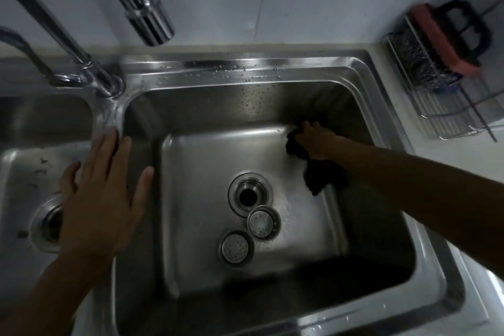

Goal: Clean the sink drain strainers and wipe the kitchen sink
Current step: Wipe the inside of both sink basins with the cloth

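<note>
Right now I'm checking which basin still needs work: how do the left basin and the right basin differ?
The left basin shows dark specks of debris on its floor; the right basin looks clean, with water drops on its back wall. The right basin holds two loose strainers beside its open drain; the left basin shows none. The right hand presses a dark cloth inside the right basin; the left hand hovers open over the left. Both are stainless steel.

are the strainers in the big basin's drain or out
Out. Both strainers lie on the basin floor beside the drain, whose hole shows open and dark.
</note>
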### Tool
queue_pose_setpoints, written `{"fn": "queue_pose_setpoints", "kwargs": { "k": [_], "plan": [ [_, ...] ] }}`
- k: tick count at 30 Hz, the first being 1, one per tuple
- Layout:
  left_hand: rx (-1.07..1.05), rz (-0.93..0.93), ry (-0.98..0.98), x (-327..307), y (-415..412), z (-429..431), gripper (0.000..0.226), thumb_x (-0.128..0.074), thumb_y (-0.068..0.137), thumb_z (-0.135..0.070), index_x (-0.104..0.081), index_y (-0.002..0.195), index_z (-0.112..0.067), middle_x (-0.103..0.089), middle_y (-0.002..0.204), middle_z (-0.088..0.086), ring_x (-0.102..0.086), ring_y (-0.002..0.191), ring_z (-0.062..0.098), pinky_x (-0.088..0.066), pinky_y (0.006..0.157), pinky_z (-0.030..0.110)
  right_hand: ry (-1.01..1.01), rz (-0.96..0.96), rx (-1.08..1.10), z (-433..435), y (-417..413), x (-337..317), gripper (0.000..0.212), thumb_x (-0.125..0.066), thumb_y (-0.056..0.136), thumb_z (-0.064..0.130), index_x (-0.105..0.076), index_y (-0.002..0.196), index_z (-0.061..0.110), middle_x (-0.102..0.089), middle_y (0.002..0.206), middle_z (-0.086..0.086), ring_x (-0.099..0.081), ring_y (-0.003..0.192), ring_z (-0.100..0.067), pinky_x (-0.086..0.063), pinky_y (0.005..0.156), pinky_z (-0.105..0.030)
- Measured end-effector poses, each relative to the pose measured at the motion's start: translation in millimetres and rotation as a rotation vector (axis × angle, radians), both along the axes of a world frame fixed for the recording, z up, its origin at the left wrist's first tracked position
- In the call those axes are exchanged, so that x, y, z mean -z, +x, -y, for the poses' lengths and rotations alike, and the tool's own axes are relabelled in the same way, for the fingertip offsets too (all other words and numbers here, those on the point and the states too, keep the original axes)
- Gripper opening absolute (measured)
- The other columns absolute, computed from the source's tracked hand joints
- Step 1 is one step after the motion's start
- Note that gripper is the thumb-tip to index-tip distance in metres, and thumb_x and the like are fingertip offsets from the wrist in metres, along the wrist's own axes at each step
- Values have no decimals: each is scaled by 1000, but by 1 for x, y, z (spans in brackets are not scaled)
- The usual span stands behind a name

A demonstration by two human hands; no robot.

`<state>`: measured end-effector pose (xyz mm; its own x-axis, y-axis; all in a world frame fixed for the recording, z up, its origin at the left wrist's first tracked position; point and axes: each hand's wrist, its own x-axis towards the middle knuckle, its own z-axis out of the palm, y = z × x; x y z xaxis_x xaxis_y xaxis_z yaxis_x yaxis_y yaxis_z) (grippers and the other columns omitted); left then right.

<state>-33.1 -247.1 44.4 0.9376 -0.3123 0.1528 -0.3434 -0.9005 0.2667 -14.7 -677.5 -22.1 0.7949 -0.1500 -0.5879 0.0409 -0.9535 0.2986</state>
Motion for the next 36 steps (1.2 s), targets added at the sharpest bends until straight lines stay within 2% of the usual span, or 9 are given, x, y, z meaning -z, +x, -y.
{"fn": "queue_pose_setpoints", "kwargs": {
  "k": [7,12,15,19,23,25,27,33,36],
  "plan": [
    [-48,-40,56,-4,-2,1,78,-28,101,-60,-31,161,-10,-18,172,8,-21,159,26,-23,122,61,310,440,450,-48,4,21,57,-64,92,17,-41,142,0,-40,142,-30,-47,121,-52,-43,99,-51],
    [-74,-72,117,-3,-4,1,83,-22,101,-67,-20,164,-14,-7,174,5,-6,161,20,-16,126,56,729,563,705,-133,40,19,50,-69,89,14,-51,128,-10,-60,129,-29,-58,119,-43,-48,97,-45],
    [-57,-53,143,0,-7,-1,84,-21,101,-67,-20,164,-12,-6,174,6,-4,161,21,-16,126,55,942,679,861,-181,48,20,34,-71,89,17,-56,113,0,-65,121,-22,-61,115,-38,-48,95,-41],
    [-50,-111,156,-1,-20,-6,87,-16,100,-71,-7,166,-14,5,174,8,9,161,25,-4,126,54,1404,545,882,-266,69,2,28,-73,90,23,-46,83,25,-58,91,-5,-61,91,-29,-52,86,-48],
    [13,-186,198,-3,-54,-24,86,-14,102,-70,10,164,-16,23,171,9,23,158,27,4,128,55,1658,473,1046,-309,64,-28,23,-66,92,19,-47,81,25,-62,94,-7,-62,96,-29,-53,85,-49],
    [23,-212,168,-4,-71,-36,85,-13,103,-69,12,164,-16,27,170,7,26,157,26,9,126,55,1756,421,971,-306,37,-46,16,-66,93,20,-54,84,24,-68,94,-3,-68,94,-23,-59,81,-49],
    [57,-209,159,-6,-87,-52,82,-13,104,-66,12,164,-15,27,170,6,25,157,25,9,126,55,1667,430,714,-304,4,-69,14,-69,93,20,-57,86,21,-67,89,1,-69,86,-16,-55,73,-38],
    [122,-195,327,-23,-119,-171,74,-13,108,-59,-21,163,-10,-13,172,10,-13,159,29,-29,122,60,1305,372,-110,-364,-80,-128,19,-66,86,40,-51,97,38,-56,99,21,-59,90,2,-46,75,-12],
    [-111,-227,383,-30,-103,-266,78,-11,107,-59,-26,161,-6,-14,171,16,-14,159,32,-26,122,63,1066,-26,-340,-432,-81,-105,23,-65,88,25,-45,98,28,-50,111,8,-53,98,-11,-48,83,-31]
  ]
}}
